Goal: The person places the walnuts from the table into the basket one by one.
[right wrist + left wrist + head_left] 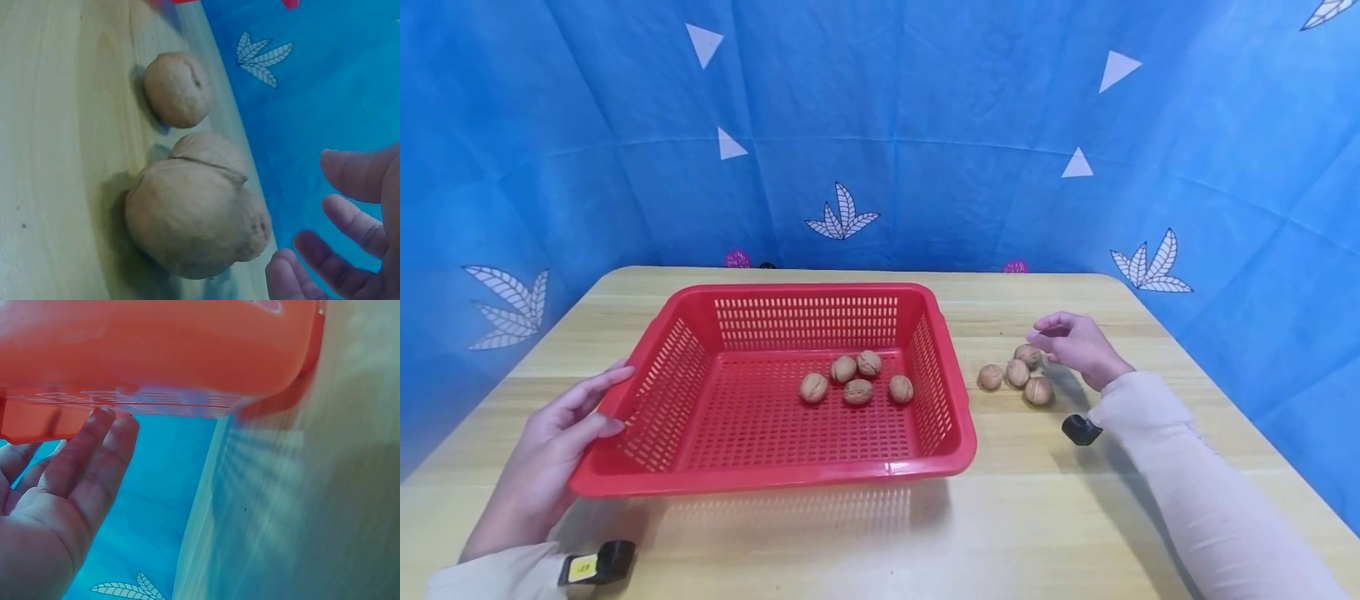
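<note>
A red plastic basket (775, 477) stands in the middle of the wooden table (1037, 517), with several walnuts (857, 391) on its floor. My left hand (561, 433) rests on the basket's front left corner with straight fingers, holding nothing. The left wrist view shows those fingers (94, 444) laid against the basket wall (156, 344). To the right of the basket, several more walnuts (1018, 372) lie in a cluster. My right hand (1075, 342) hovers just above and behind them, empty, its fingers loosely curled. In the right wrist view these walnuts (187, 219) are close to my fingers (356, 234), apart from them.
A blue cloth backdrop (925, 125) closes the table at the back and both sides. Black wrist cameras show at the left sleeve (597, 567) and the right sleeve (1081, 430). Bare wood lies in front of the basket and to the far right.
</note>
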